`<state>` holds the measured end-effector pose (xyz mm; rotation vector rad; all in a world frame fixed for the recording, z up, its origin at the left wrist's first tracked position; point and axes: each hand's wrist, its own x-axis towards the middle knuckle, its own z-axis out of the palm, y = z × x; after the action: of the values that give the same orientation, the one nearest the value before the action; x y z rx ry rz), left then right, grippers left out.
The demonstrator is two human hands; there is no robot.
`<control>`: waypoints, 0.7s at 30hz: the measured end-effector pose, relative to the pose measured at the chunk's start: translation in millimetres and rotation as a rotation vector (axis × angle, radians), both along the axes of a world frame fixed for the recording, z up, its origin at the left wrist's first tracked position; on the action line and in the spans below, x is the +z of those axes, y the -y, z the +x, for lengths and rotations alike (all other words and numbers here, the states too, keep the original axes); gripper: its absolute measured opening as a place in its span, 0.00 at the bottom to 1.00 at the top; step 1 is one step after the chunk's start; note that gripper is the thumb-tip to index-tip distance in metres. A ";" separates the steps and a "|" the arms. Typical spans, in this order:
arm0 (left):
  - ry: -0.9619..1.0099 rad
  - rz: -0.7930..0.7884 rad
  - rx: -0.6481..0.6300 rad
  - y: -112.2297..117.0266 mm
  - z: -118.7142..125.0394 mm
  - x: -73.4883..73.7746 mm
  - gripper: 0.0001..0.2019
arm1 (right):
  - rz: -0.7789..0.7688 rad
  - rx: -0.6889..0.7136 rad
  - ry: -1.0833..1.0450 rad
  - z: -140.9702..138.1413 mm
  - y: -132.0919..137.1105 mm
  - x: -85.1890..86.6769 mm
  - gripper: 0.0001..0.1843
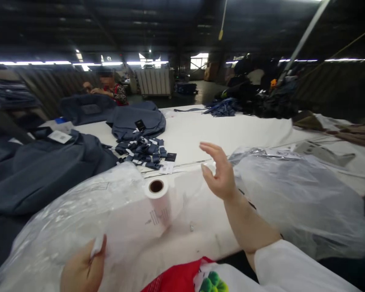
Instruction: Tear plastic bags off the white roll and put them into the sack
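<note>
My left hand [82,267] is at the bottom edge, pinching the end of a white paper strip that runs up to a roll of labels [157,190] standing on the white table [231,129]. The strip lies over a clear plastic bag [63,215] spread in front of me. My right hand [219,170] is raised above the table with its fingers spread, holding nothing, just right of the roll. A second heap of clear plastic [298,194] lies to its right.
Dark blue garments [39,170] are piled at the left, more folded ones [138,119] farther back, with a heap of small blue tagged pieces [144,152] between. A person [109,87] sits at the far left end. Dark clothing [261,101] is stacked at the far right.
</note>
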<state>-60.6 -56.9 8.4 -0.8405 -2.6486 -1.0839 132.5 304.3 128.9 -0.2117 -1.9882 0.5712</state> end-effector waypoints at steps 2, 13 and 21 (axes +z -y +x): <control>-0.026 0.115 0.009 -2.4 6.1 8.4 0.23 | 0.164 0.337 0.107 -13.4 33.2 16.6 0.25; 1.061 1.417 0.318 -10.2 23.8 57.2 0.16 | 0.062 0.704 0.441 -88.3 51.8 -23.2 0.37; 1.223 1.572 0.105 -7.8 22.2 36.8 0.14 | -0.108 0.829 0.273 -111.6 62.8 -37.3 0.33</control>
<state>-38.4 -49.1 45.2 0.4591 -1.0724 -3.3700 20.9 241.5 91.7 0.5271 -2.2754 1.2231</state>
